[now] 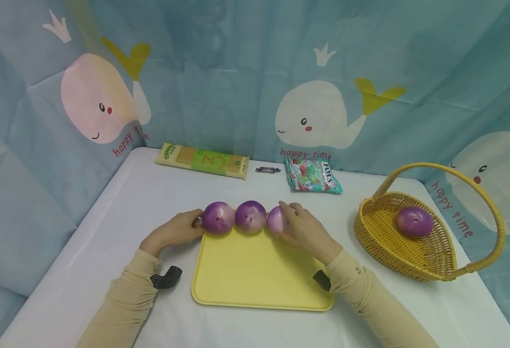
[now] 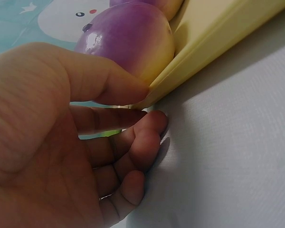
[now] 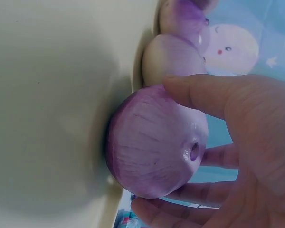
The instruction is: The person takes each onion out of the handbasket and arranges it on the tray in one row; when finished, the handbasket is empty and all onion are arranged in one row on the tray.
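Three purple onions stand in a row along the far edge of a yellow tray (image 1: 259, 275). My right hand (image 1: 308, 233) holds the right onion (image 3: 154, 142), thumb on one side and fingers on the other. Beside it sit the middle onion (image 1: 250, 217) and the left onion (image 1: 218, 218), close together. At the tray's far left corner, my left hand (image 1: 178, 231) pinches the rim between thumb and index finger, right by the left onion. Its other fingers curl below the rim in the left wrist view.
On the right stands a yellow wicker basket (image 1: 378, 237) with a tall handle and another purple onion (image 1: 415, 222) inside. Along the back lie a noodle packet (image 1: 202, 160), a small dark wrapped candy (image 1: 268, 170) and a teal candy bag (image 1: 313, 175), before a blue curtain (image 1: 220, 96).
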`<state>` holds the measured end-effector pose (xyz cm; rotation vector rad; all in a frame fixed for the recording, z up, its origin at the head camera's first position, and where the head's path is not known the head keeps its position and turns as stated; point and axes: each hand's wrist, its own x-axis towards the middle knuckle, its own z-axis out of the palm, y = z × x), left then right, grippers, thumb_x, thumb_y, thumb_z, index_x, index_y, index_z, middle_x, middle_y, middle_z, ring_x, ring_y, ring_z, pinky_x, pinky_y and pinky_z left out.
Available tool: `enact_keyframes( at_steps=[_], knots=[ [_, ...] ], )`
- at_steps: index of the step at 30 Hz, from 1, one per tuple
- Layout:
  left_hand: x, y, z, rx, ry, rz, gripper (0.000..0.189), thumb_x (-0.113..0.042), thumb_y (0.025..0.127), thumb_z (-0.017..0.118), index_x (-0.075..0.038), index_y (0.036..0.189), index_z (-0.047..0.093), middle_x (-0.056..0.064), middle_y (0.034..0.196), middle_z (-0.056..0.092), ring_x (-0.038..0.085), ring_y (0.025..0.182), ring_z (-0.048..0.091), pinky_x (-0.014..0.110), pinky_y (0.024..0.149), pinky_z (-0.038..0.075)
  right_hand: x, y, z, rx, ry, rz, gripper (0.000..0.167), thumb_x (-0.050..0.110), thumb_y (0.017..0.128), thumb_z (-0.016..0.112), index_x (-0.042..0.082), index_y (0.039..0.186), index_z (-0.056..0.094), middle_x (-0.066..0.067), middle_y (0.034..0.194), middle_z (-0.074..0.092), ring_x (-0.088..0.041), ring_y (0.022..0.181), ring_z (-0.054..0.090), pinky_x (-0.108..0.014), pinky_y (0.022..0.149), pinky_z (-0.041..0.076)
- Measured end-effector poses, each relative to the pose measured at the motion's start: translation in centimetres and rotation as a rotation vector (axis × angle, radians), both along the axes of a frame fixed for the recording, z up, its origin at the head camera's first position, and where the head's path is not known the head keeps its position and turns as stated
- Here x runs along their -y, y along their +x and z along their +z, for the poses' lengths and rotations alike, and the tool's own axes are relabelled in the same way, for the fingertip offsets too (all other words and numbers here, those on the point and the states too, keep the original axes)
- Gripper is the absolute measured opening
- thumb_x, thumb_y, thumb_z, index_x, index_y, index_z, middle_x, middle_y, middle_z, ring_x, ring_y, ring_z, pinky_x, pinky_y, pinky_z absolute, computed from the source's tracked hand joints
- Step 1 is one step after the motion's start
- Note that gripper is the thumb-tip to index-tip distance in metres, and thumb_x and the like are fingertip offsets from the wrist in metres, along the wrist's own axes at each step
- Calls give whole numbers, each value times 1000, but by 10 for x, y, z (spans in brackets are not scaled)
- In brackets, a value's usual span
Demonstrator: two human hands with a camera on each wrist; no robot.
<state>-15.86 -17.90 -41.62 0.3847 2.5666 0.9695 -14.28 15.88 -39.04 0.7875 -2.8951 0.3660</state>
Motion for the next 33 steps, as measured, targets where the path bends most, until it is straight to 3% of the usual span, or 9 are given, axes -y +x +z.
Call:
enact_keyframes(
  at_steps=[8,15,19,23,29,33],
  knots=[
    [-1,-1,2,1,-5,4,19,-17,87,61,-6,101,55,4,77,51,15,65,49,29,57,41,-1,0,2,25,35,-36,81,38,79,79,7,144,44,-22,127,57,-36,104,63,-49,76,57],
    [0,-1,1,-8,-10,-2,17,-17,88,61,-6,99,54,3,77,51,15,65,49,28,57,40,-7,0,12,38,61,-96,79,43,79,76,10,144,46,-22,134,55,-40,115,59,-54,87,52],
    [1,0,1,-10,-10,-3,16,-17,88,61,-6,98,54,3,76,50,15,65,48,29,57,40,-23,-3,31,36,53,-147,74,43,85,70,8,144,45,-23,139,52,-42,122,55,-57,95,48],
    [1,0,1,-3,-11,4,17,-17,87,61,-6,99,54,3,77,50,15,65,48,29,58,40,-51,-7,59,-9,46,-212,59,39,91,65,2,136,53,-25,134,55,-43,120,56,-58,94,48],
    [0,-1,3,0,-17,6,21,-17,86,62,-5,103,56,5,79,53,16,67,50,29,59,42,-106,-9,101,-34,91,-352,31,23,94,53,-1,108,67,-26,114,62,-45,102,60,-59,78,50],
    [1,-2,3,-2,-23,9,24,-17,86,62,-5,106,57,5,80,53,16,69,49,29,60,42,-148,-19,115,94,160,-426,34,21,94,47,-4,108,66,-28,107,63,-39,84,61,-51,64,49]
  ],
)
